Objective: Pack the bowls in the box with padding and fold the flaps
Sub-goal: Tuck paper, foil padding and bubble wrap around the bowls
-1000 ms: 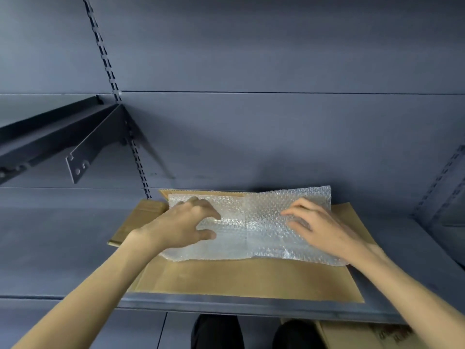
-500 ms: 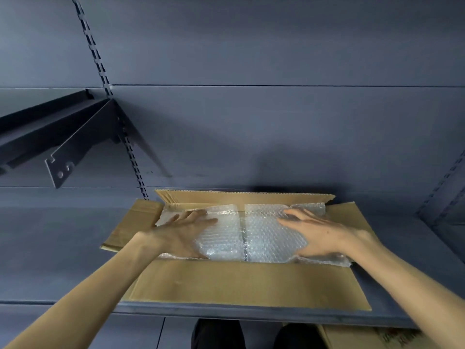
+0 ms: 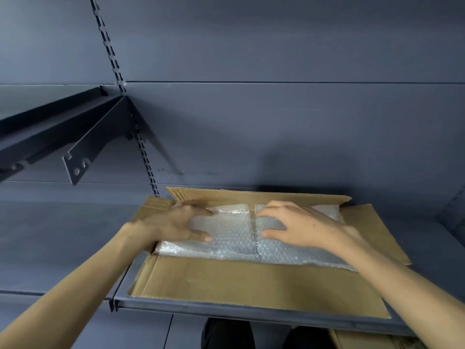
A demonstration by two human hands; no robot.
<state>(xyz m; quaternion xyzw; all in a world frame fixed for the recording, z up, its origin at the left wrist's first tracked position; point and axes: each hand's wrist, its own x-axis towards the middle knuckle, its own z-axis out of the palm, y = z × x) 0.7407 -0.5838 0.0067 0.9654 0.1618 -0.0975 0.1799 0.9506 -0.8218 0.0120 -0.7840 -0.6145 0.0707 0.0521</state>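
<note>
box point(image 3: 251, 280) long axis runs left-right on shelf point(image 3: 63, 243), flaps open — left hand point(image 3: 173, 224) and right hand point(image 3: 299, 227) both spread, pressing bubble wrap point(image 3: 234, 238) inside

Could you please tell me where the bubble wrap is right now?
In the head view the bubble wrap lies inside the open cardboard box on the shelf, lower centre, under both hands.

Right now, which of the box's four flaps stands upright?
The far flap, against the back wall. The near flap and both side flaps lie folded outward, roughly flat.
</note>
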